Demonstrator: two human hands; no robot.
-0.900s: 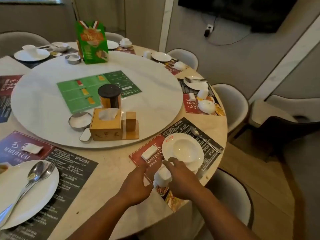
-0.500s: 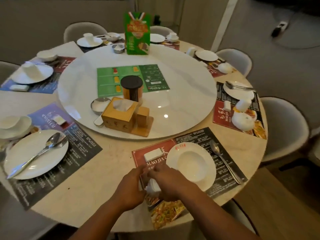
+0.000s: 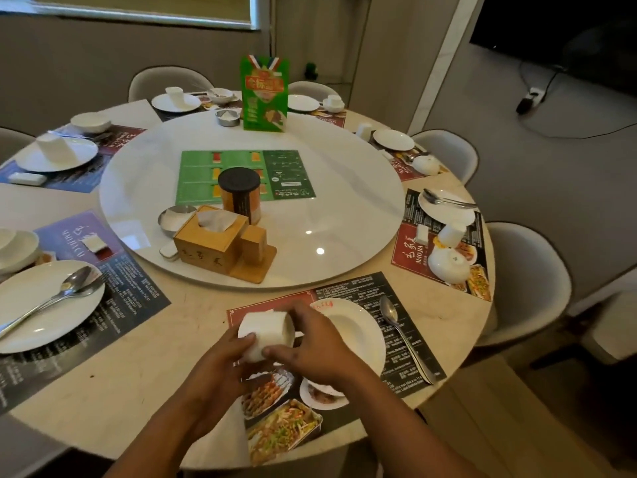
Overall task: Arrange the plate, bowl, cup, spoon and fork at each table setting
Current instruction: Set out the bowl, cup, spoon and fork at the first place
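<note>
White cup [image 3: 267,328] — higher now, sideways

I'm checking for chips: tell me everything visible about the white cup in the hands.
The cup is plain white, smooth, ceramic-looking, cylindrical, no handle showing. It is tilted, gripped by the left hand on its near side and the right hand on its right, over the placemat, left of the plate. No chips visible.

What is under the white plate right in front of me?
A printed placemat, red and black with food photos, lies under the plate. The print beneath the plate is covered, and the right hand, holding the cup, hides the plate's left rim.
</note>
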